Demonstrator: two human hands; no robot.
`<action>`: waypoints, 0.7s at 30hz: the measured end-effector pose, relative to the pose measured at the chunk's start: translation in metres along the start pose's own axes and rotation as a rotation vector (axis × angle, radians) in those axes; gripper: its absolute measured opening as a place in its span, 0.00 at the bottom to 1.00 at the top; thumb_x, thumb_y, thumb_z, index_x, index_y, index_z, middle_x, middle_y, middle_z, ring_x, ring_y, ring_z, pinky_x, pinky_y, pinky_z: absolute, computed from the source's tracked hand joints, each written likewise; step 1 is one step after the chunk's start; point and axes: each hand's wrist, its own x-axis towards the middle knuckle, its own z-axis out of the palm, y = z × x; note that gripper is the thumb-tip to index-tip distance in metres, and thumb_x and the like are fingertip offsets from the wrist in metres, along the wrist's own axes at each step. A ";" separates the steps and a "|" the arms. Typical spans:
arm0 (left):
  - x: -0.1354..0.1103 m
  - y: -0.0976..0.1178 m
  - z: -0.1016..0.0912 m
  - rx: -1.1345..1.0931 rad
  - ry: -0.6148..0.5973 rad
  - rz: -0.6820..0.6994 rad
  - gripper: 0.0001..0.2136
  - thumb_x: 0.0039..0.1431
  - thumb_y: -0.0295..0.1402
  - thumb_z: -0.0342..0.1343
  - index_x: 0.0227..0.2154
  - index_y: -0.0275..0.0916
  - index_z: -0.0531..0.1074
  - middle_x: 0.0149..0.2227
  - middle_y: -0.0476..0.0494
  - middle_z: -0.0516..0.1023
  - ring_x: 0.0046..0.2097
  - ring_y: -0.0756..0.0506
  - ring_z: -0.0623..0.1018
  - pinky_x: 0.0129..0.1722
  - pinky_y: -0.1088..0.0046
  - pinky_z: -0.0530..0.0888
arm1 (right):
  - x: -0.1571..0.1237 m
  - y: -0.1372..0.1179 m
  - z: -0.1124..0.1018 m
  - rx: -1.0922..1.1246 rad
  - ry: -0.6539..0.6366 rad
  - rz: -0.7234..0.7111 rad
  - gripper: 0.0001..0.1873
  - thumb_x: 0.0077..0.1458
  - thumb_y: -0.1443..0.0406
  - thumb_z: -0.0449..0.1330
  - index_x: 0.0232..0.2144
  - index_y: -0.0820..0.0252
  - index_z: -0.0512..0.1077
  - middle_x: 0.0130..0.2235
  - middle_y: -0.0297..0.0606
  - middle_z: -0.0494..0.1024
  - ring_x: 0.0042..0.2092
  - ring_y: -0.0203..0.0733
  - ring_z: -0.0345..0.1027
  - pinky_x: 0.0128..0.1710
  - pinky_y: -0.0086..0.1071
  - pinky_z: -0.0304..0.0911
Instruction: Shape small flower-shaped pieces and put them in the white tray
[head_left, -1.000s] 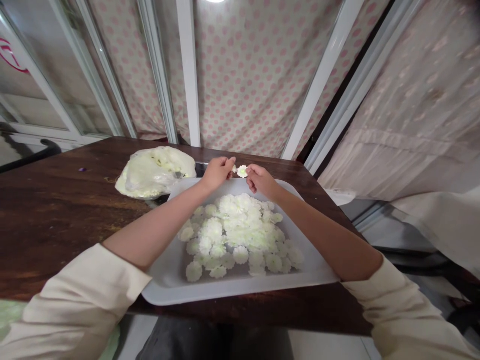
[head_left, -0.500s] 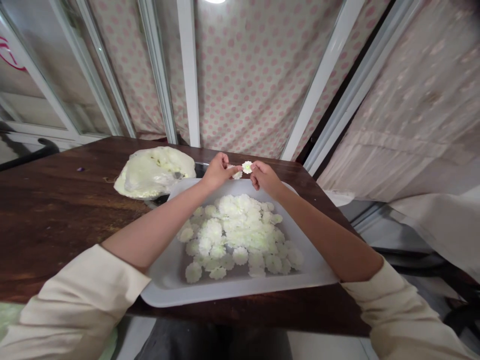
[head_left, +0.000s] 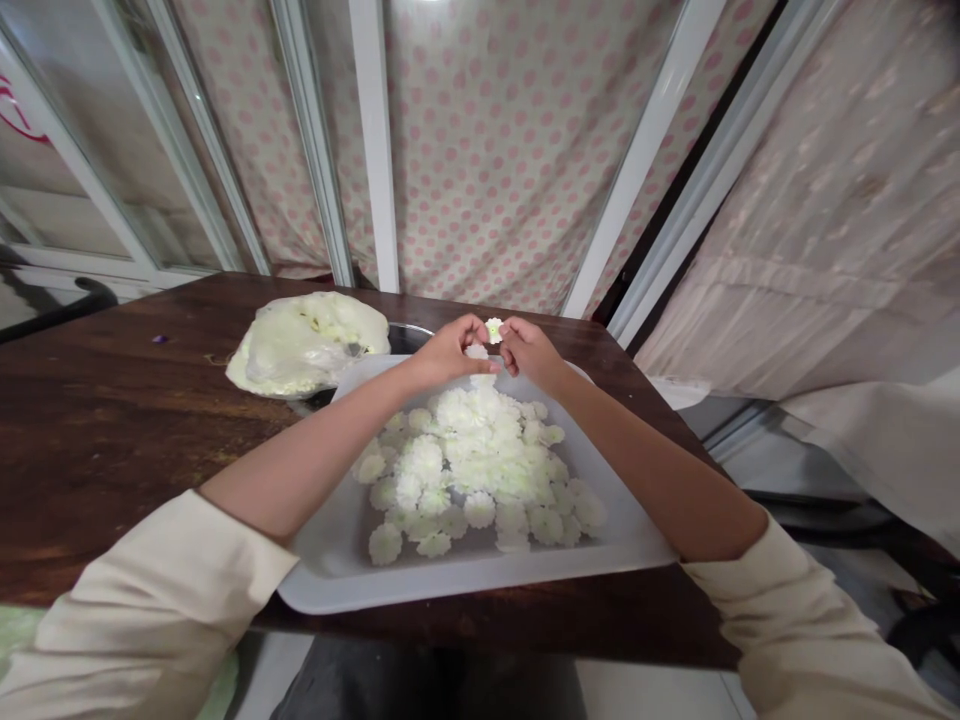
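Pinching small white flower head (head_left: 493,330) between right hand (head_left: 529,352) fingertips; left hand (head_left: 450,352) curled just beside, second flower head (head_left: 476,351) at its fingertips, grip unclear; both over far rim of white tray (head_left: 360,590) heaped with more flower heads (head_left: 465,460).

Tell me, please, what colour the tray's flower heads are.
The flower heads are creamy white tinged green, clearest in the head view.
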 end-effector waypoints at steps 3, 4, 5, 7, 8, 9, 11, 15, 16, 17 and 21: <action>0.000 0.000 0.001 -0.004 -0.108 0.045 0.17 0.37 0.30 0.65 0.28 0.37 0.62 0.28 0.53 0.62 0.29 0.55 0.64 0.28 0.79 0.63 | 0.000 0.000 0.000 -0.011 -0.007 -0.001 0.16 0.58 0.55 0.50 0.24 0.58 0.58 0.15 0.24 0.60 0.14 0.28 0.52 0.14 0.24 0.49; 0.000 0.000 0.001 -0.004 -0.121 0.045 0.17 0.37 0.30 0.64 0.28 0.37 0.62 0.29 0.52 0.62 0.30 0.54 0.64 0.29 0.78 0.63 | 0.000 0.000 -0.001 -0.019 -0.008 -0.001 0.16 0.58 0.54 0.50 0.24 0.58 0.58 0.15 0.24 0.60 0.14 0.28 0.52 0.14 0.24 0.49; 0.000 0.000 0.001 0.002 -0.125 0.042 0.17 0.37 0.30 0.64 0.29 0.37 0.62 0.29 0.52 0.63 0.30 0.54 0.65 0.29 0.78 0.63 | 0.000 0.000 -0.001 -0.028 -0.009 -0.001 0.17 0.58 0.54 0.49 0.24 0.58 0.58 0.14 0.24 0.60 0.14 0.28 0.52 0.14 0.24 0.49; -0.001 0.000 0.000 0.030 -0.122 0.034 0.18 0.37 0.31 0.65 0.29 0.37 0.62 0.28 0.52 0.62 0.30 0.54 0.64 0.29 0.78 0.63 | 0.000 -0.001 -0.001 -0.039 -0.009 -0.005 0.17 0.58 0.53 0.49 0.24 0.58 0.58 0.14 0.24 0.60 0.14 0.28 0.51 0.14 0.24 0.49; -0.001 0.000 0.000 0.046 -0.118 0.031 0.18 0.36 0.31 0.65 0.29 0.37 0.63 0.28 0.52 0.62 0.29 0.54 0.63 0.28 0.78 0.62 | -0.001 -0.002 -0.001 -0.041 -0.009 -0.007 0.17 0.58 0.54 0.49 0.24 0.58 0.58 0.14 0.24 0.60 0.14 0.28 0.52 0.15 0.24 0.49; -0.001 0.000 0.000 0.063 -0.116 0.029 0.18 0.36 0.32 0.66 0.29 0.38 0.63 0.26 0.53 0.60 0.28 0.54 0.62 0.27 0.78 0.61 | -0.001 -0.003 -0.001 -0.043 -0.010 -0.008 0.17 0.58 0.54 0.49 0.24 0.58 0.58 0.14 0.24 0.60 0.14 0.28 0.52 0.15 0.24 0.49; -0.002 0.000 0.000 0.088 -0.122 0.018 0.19 0.35 0.33 0.67 0.29 0.38 0.63 0.24 0.55 0.58 0.26 0.55 0.60 0.25 0.78 0.59 | -0.002 -0.005 -0.001 -0.052 -0.009 -0.015 0.16 0.59 0.55 0.49 0.23 0.58 0.58 0.14 0.24 0.60 0.14 0.28 0.52 0.15 0.24 0.49; -0.004 0.002 0.001 0.136 -0.114 -0.009 0.18 0.39 0.40 0.64 0.29 0.38 0.62 0.23 0.56 0.58 0.24 0.55 0.59 0.24 0.78 0.57 | -0.002 -0.005 -0.001 -0.075 -0.010 -0.030 0.15 0.59 0.58 0.50 0.23 0.58 0.58 0.14 0.25 0.60 0.15 0.28 0.52 0.16 0.25 0.49; -0.004 0.003 0.001 0.163 -0.068 -0.019 0.17 0.43 0.43 0.62 0.28 0.38 0.62 0.22 0.55 0.59 0.25 0.54 0.59 0.24 0.78 0.57 | -0.002 -0.004 -0.001 -0.071 -0.009 -0.034 0.14 0.58 0.58 0.50 0.24 0.58 0.58 0.14 0.25 0.60 0.15 0.29 0.52 0.16 0.25 0.49; -0.004 0.004 0.000 0.189 -0.002 -0.032 0.16 0.47 0.45 0.58 0.26 0.38 0.61 0.22 0.54 0.59 0.25 0.54 0.60 0.25 0.77 0.57 | -0.001 -0.003 -0.001 -0.064 -0.006 -0.039 0.14 0.58 0.57 0.51 0.24 0.58 0.58 0.15 0.24 0.60 0.15 0.29 0.51 0.16 0.25 0.49; -0.001 0.007 -0.004 0.222 0.238 -0.116 0.20 0.53 0.51 0.48 0.22 0.38 0.59 0.21 0.52 0.60 0.25 0.53 0.62 0.26 0.75 0.58 | 0.000 -0.002 -0.001 -0.072 0.001 -0.066 0.14 0.58 0.56 0.50 0.25 0.58 0.59 0.15 0.24 0.59 0.15 0.29 0.52 0.16 0.26 0.49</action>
